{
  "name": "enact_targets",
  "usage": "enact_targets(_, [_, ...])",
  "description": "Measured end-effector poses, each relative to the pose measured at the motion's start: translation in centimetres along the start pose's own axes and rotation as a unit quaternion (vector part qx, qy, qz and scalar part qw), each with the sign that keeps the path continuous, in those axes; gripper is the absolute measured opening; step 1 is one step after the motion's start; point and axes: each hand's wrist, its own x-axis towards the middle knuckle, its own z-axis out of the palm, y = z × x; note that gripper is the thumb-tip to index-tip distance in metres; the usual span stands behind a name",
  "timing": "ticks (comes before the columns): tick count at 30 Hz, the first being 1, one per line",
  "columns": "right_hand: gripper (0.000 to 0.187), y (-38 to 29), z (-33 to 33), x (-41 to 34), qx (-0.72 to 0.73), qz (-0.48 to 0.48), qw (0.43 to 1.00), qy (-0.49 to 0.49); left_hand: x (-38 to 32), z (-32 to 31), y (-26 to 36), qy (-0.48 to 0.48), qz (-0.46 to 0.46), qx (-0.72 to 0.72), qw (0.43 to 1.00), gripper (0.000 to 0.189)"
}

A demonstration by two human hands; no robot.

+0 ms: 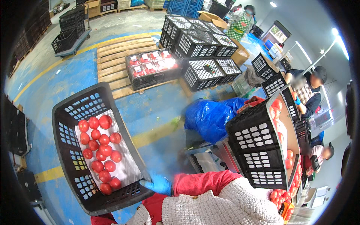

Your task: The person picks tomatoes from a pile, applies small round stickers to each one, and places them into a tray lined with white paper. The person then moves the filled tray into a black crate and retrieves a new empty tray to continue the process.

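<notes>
A black plastic crate (112, 95) hangs tilted in front of me, over the blue floor. Several red tomatoes (105, 150) lie loose on a white paper liner (130, 168) inside it. In a blue glove, my right hand (157, 184) grips the crate's near rim at the right-hand corner. My left hand is out of view; only its red sleeve (102, 219) shows beneath the crate's lower edge.
A wooden pallet (112, 56) bears a crate of packed tomatoes (152, 67) beside stacked black crates (201, 39). To my right are a blue plastic bag (211, 118) and a tomato-filled crate (253, 152). Several people work nearby, one in a checked apron (305, 92). A loaded cart (71, 43) stands farther off.
</notes>
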Motion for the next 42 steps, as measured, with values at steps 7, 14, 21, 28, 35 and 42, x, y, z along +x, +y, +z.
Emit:
enact_targets(7, [0.090, 9.1, 7.9, -1.0, 0.071, -0.177, 0.982, 0.004, -7.4, -2.5, -4.7, -0.043, -0.042, 0.066, 0.996, 0.031])
enact_targets(14, [0.092, 9.1, 14.4, -2.5, 0.076, -0.140, 0.986, 0.056, -13.9, -6.8, -10.4, -0.126, -0.127, 0.156, 0.971, 0.028])
enact_targets(21, [0.086, 9.0, 14.8, -2.5, 0.070, -0.165, 0.981, 0.077, -17.9, -8.8, -16.0, -0.204, -0.225, 0.210, 0.929, 0.025])
enact_targets(28, [0.087, 8.5, 13.2, -3.2, -0.008, -0.147, 0.987, 0.069, -20.2, -6.3, -18.1, -0.268, -0.237, 0.279, 0.891, 0.022])
enact_targets(35, [0.065, 13.1, 8.2, -7.6, 0.060, -0.187, 0.976, 0.094, -22.9, 0.2, -18.1, -0.348, -0.195, 0.373, 0.838, 0.019])
enact_targets(42, [0.044, 14.0, -0.6, -20.9, 0.034, -0.286, 0.942, 0.169, -28.8, 11.9, -14.4, -0.457, -0.057, 0.418, 0.783, 0.017])
